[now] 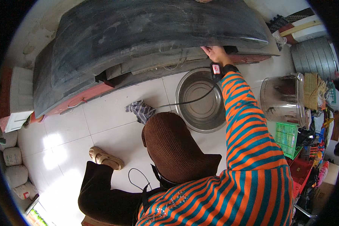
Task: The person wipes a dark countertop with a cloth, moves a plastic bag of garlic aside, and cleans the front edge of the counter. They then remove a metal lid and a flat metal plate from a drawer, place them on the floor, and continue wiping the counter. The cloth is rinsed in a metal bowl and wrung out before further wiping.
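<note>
Fingers (205,49) of the right hand (219,55) meet the counter edge (158,50), grip unclear, floor (109,107) stretching beside the basin (201,113).

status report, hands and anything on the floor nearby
Right hand at front edge of long dark-grey countertop. Left hand out of view. Round silver metal basin on white tiled floor.

Orange and teal stripes blaze across this top (252,132), pale specks scattered on its front! Ribbed dark-brown trousers (169,145), one tan sandal (98,154), and there's a black wristband (230,69), white tag (216,69) with red marking, thin black cable (192,101).
</note>
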Motion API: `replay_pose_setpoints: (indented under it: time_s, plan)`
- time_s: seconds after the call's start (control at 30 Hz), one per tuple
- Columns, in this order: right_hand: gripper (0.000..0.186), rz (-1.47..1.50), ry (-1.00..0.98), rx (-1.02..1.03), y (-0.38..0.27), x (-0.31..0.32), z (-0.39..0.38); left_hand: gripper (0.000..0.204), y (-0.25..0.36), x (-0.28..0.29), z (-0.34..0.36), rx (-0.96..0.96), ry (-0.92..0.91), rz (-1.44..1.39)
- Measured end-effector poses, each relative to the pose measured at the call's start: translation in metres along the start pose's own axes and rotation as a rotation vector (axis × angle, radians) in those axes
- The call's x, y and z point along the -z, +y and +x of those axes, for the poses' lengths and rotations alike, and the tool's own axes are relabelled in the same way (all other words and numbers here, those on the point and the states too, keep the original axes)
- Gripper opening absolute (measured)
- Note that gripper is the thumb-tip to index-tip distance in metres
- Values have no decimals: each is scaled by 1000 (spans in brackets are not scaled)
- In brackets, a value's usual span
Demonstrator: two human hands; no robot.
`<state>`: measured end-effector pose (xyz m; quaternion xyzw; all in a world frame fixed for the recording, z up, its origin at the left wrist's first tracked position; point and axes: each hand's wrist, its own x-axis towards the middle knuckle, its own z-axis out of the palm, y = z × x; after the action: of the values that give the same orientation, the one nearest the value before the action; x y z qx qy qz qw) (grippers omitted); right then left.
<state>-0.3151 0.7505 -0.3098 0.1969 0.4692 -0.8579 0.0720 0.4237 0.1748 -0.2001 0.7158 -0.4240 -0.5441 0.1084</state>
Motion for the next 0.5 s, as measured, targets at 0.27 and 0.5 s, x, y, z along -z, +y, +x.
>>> replay_pose_setpoints:
  time_s: [0.27, 0.5]
  plan:
    - [29, 37, 103, -129, 8, 11, -119, 60, 15, -15, 0, -46, -107, 56]
    - [34, -168, 33, -151, 7, 78, -243, 59, 39, -32, 1, -114, -204, 140]
